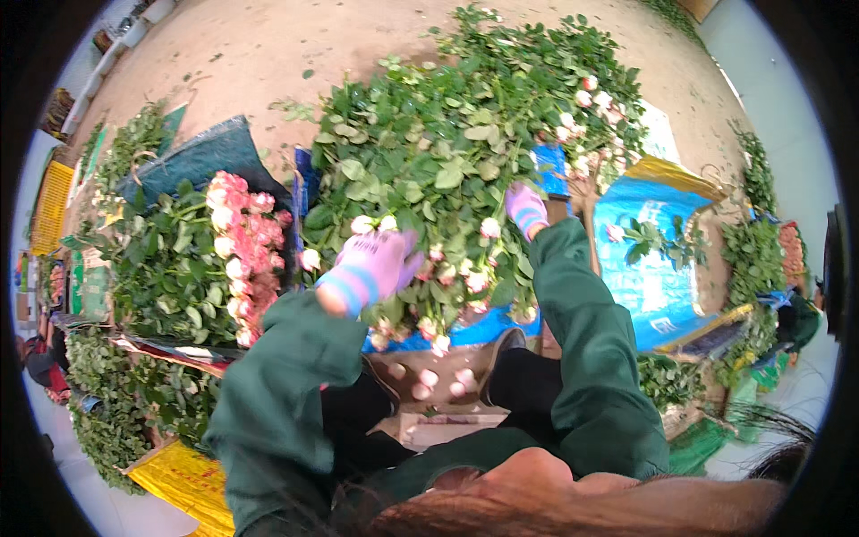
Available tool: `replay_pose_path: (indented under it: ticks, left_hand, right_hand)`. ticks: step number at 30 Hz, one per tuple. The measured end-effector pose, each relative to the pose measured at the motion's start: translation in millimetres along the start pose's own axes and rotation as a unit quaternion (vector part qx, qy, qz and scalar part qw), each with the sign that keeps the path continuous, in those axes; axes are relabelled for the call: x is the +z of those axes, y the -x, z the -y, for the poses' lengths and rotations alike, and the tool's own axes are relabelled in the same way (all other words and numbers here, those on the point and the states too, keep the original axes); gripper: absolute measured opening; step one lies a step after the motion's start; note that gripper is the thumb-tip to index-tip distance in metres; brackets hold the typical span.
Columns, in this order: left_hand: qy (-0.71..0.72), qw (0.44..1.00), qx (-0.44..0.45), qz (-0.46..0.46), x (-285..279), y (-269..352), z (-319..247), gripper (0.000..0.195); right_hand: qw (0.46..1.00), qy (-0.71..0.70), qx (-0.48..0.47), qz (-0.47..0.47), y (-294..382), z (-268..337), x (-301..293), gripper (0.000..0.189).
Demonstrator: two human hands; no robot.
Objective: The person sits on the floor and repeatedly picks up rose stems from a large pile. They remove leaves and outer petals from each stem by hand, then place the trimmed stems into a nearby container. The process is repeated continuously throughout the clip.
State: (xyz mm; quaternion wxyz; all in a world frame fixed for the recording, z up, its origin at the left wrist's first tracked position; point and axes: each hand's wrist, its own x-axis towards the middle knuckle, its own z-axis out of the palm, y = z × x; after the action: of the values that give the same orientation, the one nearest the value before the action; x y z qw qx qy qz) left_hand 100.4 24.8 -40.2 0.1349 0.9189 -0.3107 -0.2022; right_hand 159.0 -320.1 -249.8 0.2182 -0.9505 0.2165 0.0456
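A large heap of leafy rose stems [416,154] lies before me, with pale pink and white rose heads [476,278] along its near side. My left hand [368,265], in a pink-purple knitted glove with blue bands, is blurred above the near rose heads. Its thumb stands apart from the fingers, and no stem shows in it. My right hand [525,207], gloved alike, reaches into the foliage at the heap's right side. Leaves partly hide its fingertips, so whether it grips a stem cannot be told. Blue sheeting [463,332] shows under the heap's near edge.
To the left, pink roses [248,248] lie bundled in a dark wrap [208,158]. At right, a blue-and-yellow sack sheet [644,262] bears a single rose stem [661,241]. Fallen rose heads [426,382] lie between my feet. Other people [795,322] are at the sides.
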Motion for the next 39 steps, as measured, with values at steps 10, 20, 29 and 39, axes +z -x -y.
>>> replay_pose_path:
  ticks: [10,20,29,39]
  left_hand:
    - [-0.077,0.978,-0.143,-0.135,154,-216,60,0.086]
    - [0.2,0.941,-0.114,-0.249,92,-199,75,0.06]
    - [0.223,0.843,-0.061,-0.486,197,-121,116,0.055]
    - [0.751,0.553,-0.358,-0.054,184,-122,96,0.047]
  right_hand:
    - [0.922,-0.298,0.235,0.075,-43,-8,52,0.046]
    - [0.868,-0.472,0.071,0.137,-42,-2,-61,0.023]
    - [0.834,-0.421,0.097,0.344,117,-25,14,0.028]
    - [0.889,-0.325,0.024,0.323,140,-20,8,0.033]
